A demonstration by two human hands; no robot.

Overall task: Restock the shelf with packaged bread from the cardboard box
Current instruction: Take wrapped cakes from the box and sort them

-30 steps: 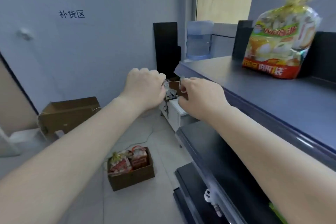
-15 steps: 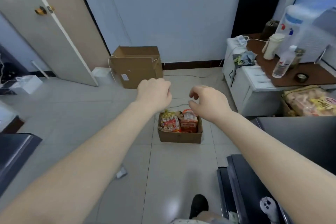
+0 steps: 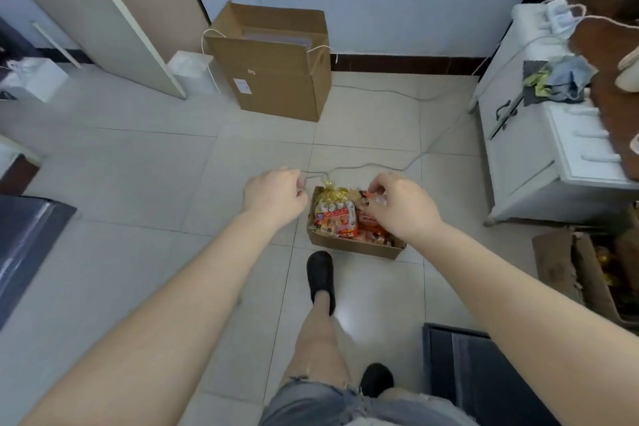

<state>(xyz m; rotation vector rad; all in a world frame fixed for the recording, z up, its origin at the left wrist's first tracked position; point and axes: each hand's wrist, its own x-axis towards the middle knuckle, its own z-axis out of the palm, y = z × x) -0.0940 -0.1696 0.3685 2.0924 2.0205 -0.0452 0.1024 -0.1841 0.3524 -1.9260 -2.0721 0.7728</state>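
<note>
A small open cardboard box (image 3: 356,246) sits on the tiled floor just ahead of my feet. It holds a bread package with a gold tie (image 3: 334,214) and an orange-red package (image 3: 371,223) beside it. My left hand (image 3: 273,195) hovers to the left of the box, fingers curled, holding nothing. My right hand (image 3: 403,207) is over the box's right half with curled fingers, hiding part of the orange package. I cannot see it touch anything. The dark shelf's lowest board (image 3: 466,373) shows at the bottom right.
A large open cardboard box (image 3: 276,73) stands against the far wall. A white cabinet (image 3: 539,156) is on the right, with another torn box (image 3: 567,270) below it. A grey cable (image 3: 380,166) runs across the floor behind the small box. A dark surface (image 3: 24,245) is at left.
My view swung from the shelf top and its bread bag down to the floor. I have stepped closer to the small box, and both hands now hang above it.
</note>
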